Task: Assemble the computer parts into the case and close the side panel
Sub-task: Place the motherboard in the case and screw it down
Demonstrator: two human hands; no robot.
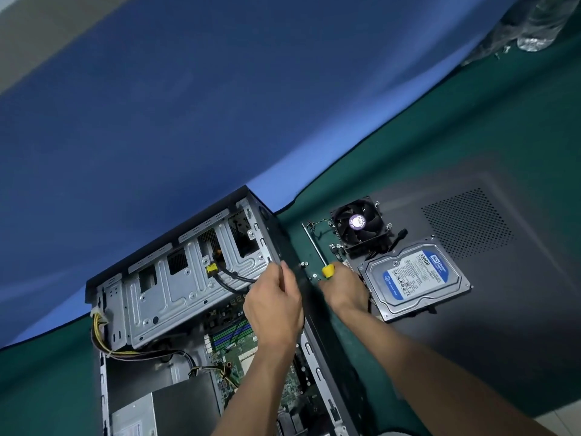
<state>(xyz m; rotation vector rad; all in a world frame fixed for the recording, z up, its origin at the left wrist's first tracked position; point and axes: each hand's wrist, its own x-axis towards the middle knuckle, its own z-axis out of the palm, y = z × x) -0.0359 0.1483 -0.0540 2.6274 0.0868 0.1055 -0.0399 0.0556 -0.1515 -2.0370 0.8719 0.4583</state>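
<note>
The open computer case (151, 297) lies on its side at lower left, with the motherboard (234, 339) and a silver drive cage (188, 278) showing inside. My left hand (275, 302) curls its fingers over the case's right wall (317, 335). Just right of that wall, my right hand (344, 291) grips a yellow-handled screwdriver (327, 270) whose shaft points up and away. A blue-labelled hard drive (415, 278) and a black cooler fan (360, 226) rest on the dark grey side panel (487, 278) to the right.
Small loose screws (304, 264) lie on the green table cover (408, 146) between the case and the panel. A power supply (135, 415) and yellow cable bundle (98, 336) fill the case's near left. A blue wall rises behind.
</note>
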